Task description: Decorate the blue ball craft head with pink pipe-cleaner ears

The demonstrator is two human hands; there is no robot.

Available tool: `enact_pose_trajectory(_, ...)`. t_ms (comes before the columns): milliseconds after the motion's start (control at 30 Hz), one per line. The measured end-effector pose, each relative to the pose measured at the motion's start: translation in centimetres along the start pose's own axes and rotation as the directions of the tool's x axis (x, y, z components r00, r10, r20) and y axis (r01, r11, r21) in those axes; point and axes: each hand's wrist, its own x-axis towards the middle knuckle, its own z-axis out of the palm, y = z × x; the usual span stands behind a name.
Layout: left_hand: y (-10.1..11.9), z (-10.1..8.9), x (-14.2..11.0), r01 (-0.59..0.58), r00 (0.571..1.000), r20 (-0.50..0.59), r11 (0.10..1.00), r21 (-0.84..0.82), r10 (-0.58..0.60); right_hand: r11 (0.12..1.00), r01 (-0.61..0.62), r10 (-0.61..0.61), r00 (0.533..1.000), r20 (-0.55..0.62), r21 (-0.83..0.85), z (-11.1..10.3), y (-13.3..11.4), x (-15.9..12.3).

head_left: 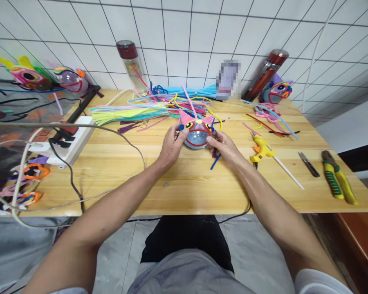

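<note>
Between my two hands is a clear globe decorated as an animal face, with pink pointed ears, yellow-and-black eyes and a red outline of pipe cleaner. My left hand grips its left side, the thumb near the eye. On the other side my right hand holds it, thumb against the clear front. One pink pipe cleaner rises behind the ears. Below my right fingers a short blue pipe cleaner sticks out. The globe's back and most of my fingertips are hidden.
Bundled pipe cleaners lie behind the globe. Rightward are a yellow glue gun, a small knife and pliers. A white power strip with cables sits left. Two bottles, one a glass bottle, stand by the wall.
</note>
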Motion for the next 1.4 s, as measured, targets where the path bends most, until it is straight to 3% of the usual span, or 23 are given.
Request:
enact_pose_trajectory(100, -0.3, -0.2, 0.2, -0.031, 0.988, -0.148, 0.997, 0.076, 0.042, 1.0, -0.001, 0.001, 1.0, -0.007, -0.006, -0.2, 0.0, -0.1)
enact_pose_trajectory(233, -0.2, -0.3, 0.3, -0.075, 0.97, -0.222, 0.992, 0.1, 0.095, 0.999, 0.019, -0.02, 0.999, -0.025, -0.027, -0.3, 0.0, -0.1)
enact_pose_trajectory(600, 0.7, -0.4, 0.1, -0.212, 0.947, -0.216, 0.968, 0.136, 0.237, 0.996, 0.062, -0.068, 0.994, -0.084, -0.067, -0.4, 0.2, 0.0)
enact_pose_trajectory(733, 0.9, -0.5, 0.1, -0.255, 0.931, -0.219, 0.95, 0.18, 0.291, 0.987, 0.087, -0.11, 0.979, -0.172, -0.136, -0.8, 0.9, 0.6)
enact_pose_trajectory(833, 1.3, -0.5, 0.2, -0.256, 0.926, -0.219, 0.938, 0.233, 0.308, 0.95, 0.158, -0.242, 0.916, -0.32, -0.268, -1.3, 1.0, 0.8)
enact_pose_trajectory(900, 1.7, -0.3, 0.1, -0.264, 0.925, -0.198, 0.922, 0.282, 0.325, 0.858, 0.235, -0.427, 0.82, -0.381, -0.457, -1.6, 0.5, 0.5)
enact_pose_trajectory(967, 2.0, -0.1, 0.0, -0.3, 0.922, -0.137, 0.892, 0.338, 0.362, 0.718, 0.296, -0.602, 0.718, -0.349, -0.63, -1.8, -0.4, -0.1)
enact_pose_trajectory(1000, 2.1, 0.1, -0.1, -0.331, 0.918, -0.088, 0.868, 0.369, 0.388, 0.668, 0.314, -0.643, 0.701, -0.31, -0.675, -1.8, -0.8, -0.5)
enact_pose_trajectory(1033, 2.1, 0.3, -0.1, -0.366, 0.911, -0.031, 0.84, 0.4, 0.412, 0.647, 0.324, -0.643, 0.718, -0.267, -0.69, -1.7, -1.1, -0.8)
enact_pose_trajectory(1133, 1.7, 0.8, -0.1, -0.468, 0.876, 0.145, 0.74, 0.482, 0.46, 0.682, 0.298, -0.496, 0.86, -0.122, -0.668, -1.0, -1.8, -1.4)
enact_pose_trajectory(1200, 1.2, 0.8, 0.1, -0.514, 0.854, 0.233, 0.683, 0.519, 0.465, 0.696, 0.265, -0.398, 0.916, -0.052, -0.668, -0.5, -1.8, -1.6)
enact_pose_trajectory(1400, -0.1, 0.3, 0.4, -0.579, 0.814, 0.343, 0.607, 0.545, 0.469, 0.692, 0.215, -0.293, 0.956, 0.003, -0.689, 0.3, -1.5, -1.6)
